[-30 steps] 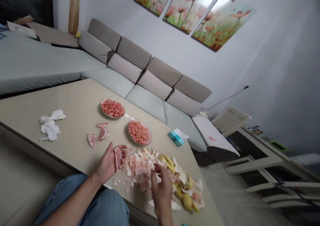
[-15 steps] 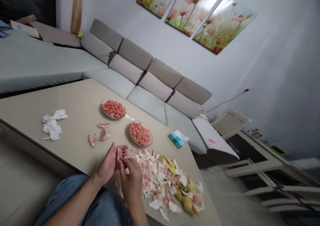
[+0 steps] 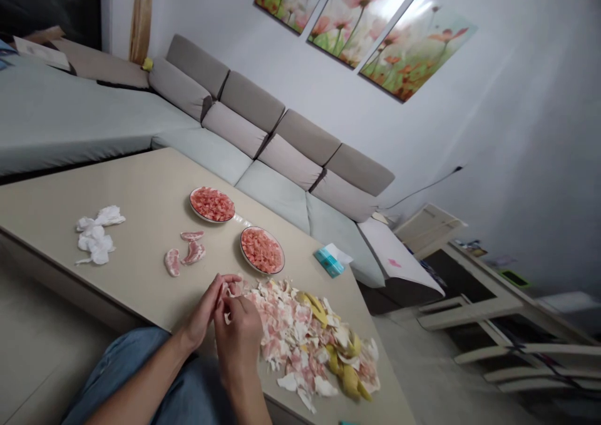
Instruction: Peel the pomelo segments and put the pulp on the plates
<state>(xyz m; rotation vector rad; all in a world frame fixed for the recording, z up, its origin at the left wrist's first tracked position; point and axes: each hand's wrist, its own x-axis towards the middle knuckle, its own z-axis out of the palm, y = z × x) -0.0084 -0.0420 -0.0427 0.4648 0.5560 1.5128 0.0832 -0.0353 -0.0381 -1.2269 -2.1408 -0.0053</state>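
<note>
My left hand (image 3: pixel 204 312) and my right hand (image 3: pixel 238 340) meet at the near edge of the beige table (image 3: pixel 141 187), both pinched on one pink pomelo segment (image 3: pixel 228 293), mostly hidden between the fingers. Just right of them lies a heap of torn pink-white membrane and yellow peel (image 3: pixel 310 343). Three peeled pink segments (image 3: pixel 185 253) lie loose on the table to the left. Behind them stand two plates of pink fruit pieces, the far plate (image 3: pixel 212 204) and the near plate (image 3: pixel 261 250).
Crumpled white tissues (image 3: pixel 97 235) lie at the table's left. A teal tissue pack (image 3: pixel 330 261) sits near the far right edge. A grey sofa (image 3: pixel 263 143) runs behind the table. My jeans-clad knee (image 3: pixel 141 375) is under the near edge.
My right hand left the peel heap, came over to the left hand and took hold of the segment it held. Since half a second ago the hands have barely shifted.
</note>
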